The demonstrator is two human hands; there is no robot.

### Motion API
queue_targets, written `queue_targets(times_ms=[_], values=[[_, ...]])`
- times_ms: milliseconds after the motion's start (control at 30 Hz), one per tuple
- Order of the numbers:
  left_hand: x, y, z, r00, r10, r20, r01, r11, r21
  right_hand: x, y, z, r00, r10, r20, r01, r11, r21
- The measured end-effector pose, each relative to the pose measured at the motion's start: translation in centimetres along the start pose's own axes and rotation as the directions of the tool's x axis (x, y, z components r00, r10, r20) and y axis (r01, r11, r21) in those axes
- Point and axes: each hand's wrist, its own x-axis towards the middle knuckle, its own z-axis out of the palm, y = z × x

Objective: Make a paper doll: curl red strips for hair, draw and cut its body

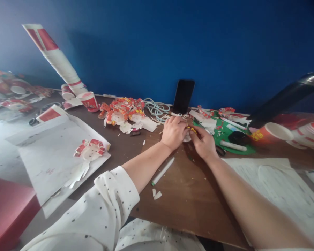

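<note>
My left hand and my right hand meet over the brown table, fingers closed on a small paper cup cutout. A white round part and a red-and-yellow strip of it show between the fingers; the rest is covered. Below my left forearm lies a white marker with a green end, beside small paper scraps. Left of my hands is a pile of similar red, yellow and white paper figures. Another figure with a drawn face rests on white paper sheets at the left.
A dark phone leans on the blue wall, near a coiled light-blue cord. A tall stack of paper cups tilts at left. At right are a green mat, a black bottle, an orange cup and printed sheets.
</note>
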Motion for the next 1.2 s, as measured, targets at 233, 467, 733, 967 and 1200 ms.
queue_targets(times_ms=[233,467,733,967,1200], values=[[0.11,-0.08,0.08,0.999,-0.03,0.019,0.03,0.999,-0.029,0.12,0.14,-0.19,1.0,0.003,-0.02,-0.003,1.0,-0.011],[0.06,0.15,0.01,0.999,0.007,0.049,-0.005,0.999,-0.048,0.22,0.06,-0.34,0.998,0.044,-0.046,-0.046,0.998,-0.031],[0.07,-0.29,0.11,0.998,0.053,0.028,-0.052,0.998,-0.033,0.27,0.1,-0.33,0.997,0.069,-0.028,-0.069,0.997,-0.033],[0.42,-0.33,-0.27,0.998,-0.021,0.051,0.024,0.999,-0.045,0.32,0.19,-0.34,0.998,0.061,-0.004,-0.061,0.997,-0.041],[0.61,-0.82,0.09,0.989,-0.037,0.143,0.06,0.984,-0.165,0.13,-0.05,-0.39,0.999,0.037,0.004,-0.037,0.998,-0.051]])
